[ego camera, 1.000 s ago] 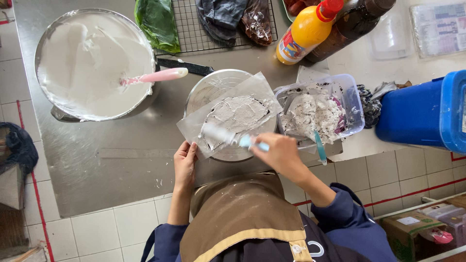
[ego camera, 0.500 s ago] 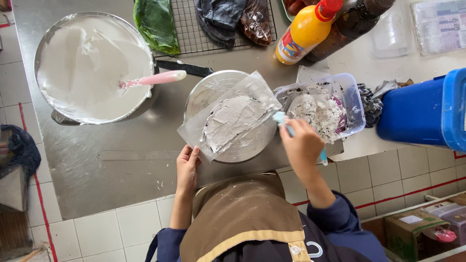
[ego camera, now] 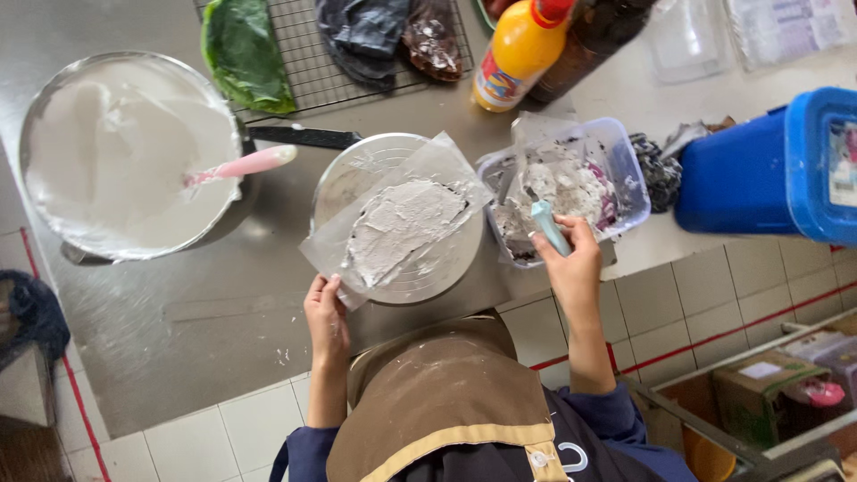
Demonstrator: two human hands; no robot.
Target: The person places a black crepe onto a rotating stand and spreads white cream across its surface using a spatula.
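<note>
A clear plastic sheet smeared with grey-white paste lies across a round metal turntable. My left hand pinches the sheet's near corner at the counter edge. My right hand holds a light-blue-handled spatula, its blade dipped into a clear plastic tub of grey-white paste to the right of the turntable.
A large metal bowl of white batter with a pink spatula stands at the left. A black-handled tool, a wire rack with dark items, an orange bottle and a blue container surround the work spot.
My right hand has swung the spatula from the paste on the sheet over to the plastic tub at the right. My left hand stays on the sheet's corner.
</note>
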